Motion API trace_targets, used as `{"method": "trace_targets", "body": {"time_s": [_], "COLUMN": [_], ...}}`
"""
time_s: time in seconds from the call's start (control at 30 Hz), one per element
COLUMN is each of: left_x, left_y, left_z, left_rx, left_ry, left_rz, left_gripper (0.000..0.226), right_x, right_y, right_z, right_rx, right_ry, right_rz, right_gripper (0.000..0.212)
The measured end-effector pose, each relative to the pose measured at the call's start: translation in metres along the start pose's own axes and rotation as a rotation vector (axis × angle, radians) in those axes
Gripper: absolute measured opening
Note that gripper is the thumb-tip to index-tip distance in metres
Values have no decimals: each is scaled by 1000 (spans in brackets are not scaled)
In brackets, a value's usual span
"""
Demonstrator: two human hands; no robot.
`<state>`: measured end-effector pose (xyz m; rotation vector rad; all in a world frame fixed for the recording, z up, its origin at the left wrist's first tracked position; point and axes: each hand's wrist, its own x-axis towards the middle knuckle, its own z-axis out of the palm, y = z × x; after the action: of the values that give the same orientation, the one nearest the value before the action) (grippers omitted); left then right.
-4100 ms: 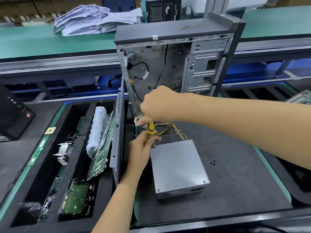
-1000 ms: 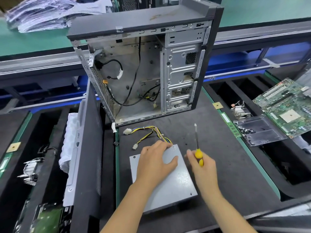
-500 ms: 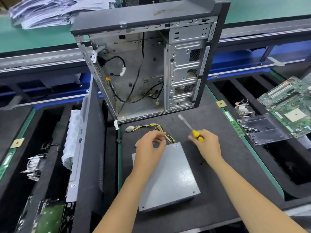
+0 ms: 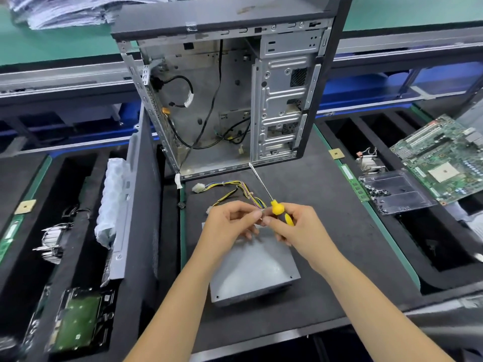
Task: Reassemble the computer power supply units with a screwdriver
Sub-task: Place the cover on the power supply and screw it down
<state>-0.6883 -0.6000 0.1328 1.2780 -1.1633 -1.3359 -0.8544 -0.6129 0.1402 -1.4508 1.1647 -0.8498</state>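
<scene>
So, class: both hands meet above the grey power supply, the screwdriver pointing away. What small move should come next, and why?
Probably set the small part pinched between the fingertips, likely a screw though too small to tell, at a corner hole of the power supply. The left hand and right hand meet above it, and the screwdriver points away, engaging nothing.

Power supply (image 4: 252, 267) before case (image 4: 230, 82)

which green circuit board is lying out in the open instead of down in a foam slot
The large motherboard at far right: it rests tilted on top of the tray. The green board at lower left sits down inside a foam slot.
</scene>
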Motion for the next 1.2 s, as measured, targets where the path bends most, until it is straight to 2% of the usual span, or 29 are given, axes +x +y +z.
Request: {"method": "trace_targets", "body": {"time_s": [0.2,0.33,0.4,0.5,0.6,0.67,0.73,0.83,0.97,1.1,1.2], "left_x": [-16,-18,-16,-13,-9,-4,0,5,11,13,15], "left_y": [-2,-1,-1,-5,-10,-12,-12,-9,-9,-5,-2], "left_z": [-10,-15,-15,-9,-5,-10,-17,-21,-18,-14,-15], "left_rx": [-22,-103,-185,-344,-510,-565,-477,-268,-80,-63,-88], "left_ry": [-114,-174,-179,-159,-77,14,86,106,86,84,108], "left_rz": [-157,-219,-228,-248,-243,-176,-52,77,157,202,239], "left_gripper": [15,22,22,17,17,15,16,22,24,18,23], "right_x": [-1,3,6,8,10,13,16,17,18,21,23], "right_y": [-12,-22,-25,-24,-25,-30,-35,-48,-64,-72,-75], "right_z": [1,1,-1,-3,-5,-17,-39,-68,-77,-80,-82], "right_rx": [-453,-589,-529,-317,-121,-86,-161,-268,-269,-330,-370], "right_ry": [-38,-84,-112,-138,-209,-253,-278,-302,-255,-246,-248], "right_rz": [-170,-255,-244,-175,-80,-28,8,25,-132,-166,-158], "right_gripper": [6,10,8,5,15,25,26,9,14,20,18]}}
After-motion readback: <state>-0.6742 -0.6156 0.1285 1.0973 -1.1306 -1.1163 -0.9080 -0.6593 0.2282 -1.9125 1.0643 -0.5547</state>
